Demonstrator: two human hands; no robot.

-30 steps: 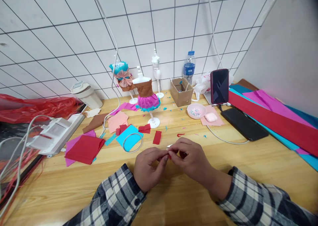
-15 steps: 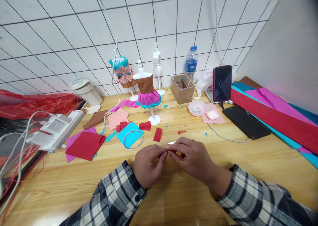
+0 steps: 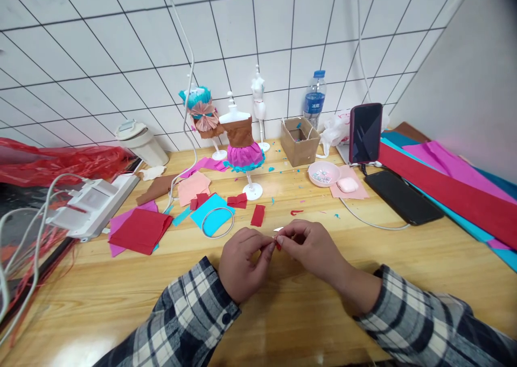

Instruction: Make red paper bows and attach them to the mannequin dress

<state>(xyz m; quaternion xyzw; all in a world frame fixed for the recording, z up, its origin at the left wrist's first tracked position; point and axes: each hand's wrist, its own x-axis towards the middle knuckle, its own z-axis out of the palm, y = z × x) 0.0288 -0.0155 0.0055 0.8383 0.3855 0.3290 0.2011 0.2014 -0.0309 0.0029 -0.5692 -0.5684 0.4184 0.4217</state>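
We are pinching one red scrap (image 3: 278, 245) in the closed fingertip grips of our left hand (image 3: 244, 262) and right hand (image 3: 313, 248), above the worktop (image 3: 283, 324) toward its front edge, more red showing than half a second ago, three dress forms (image 3: 238, 134) standing near the back edge

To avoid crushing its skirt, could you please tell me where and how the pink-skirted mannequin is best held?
Probably pinch its thin white pole between skirt and round base, coming from the near side: that stretch is narrow and bare, the red scraps in front lie low, and another dressed mannequin stands close behind on the left.
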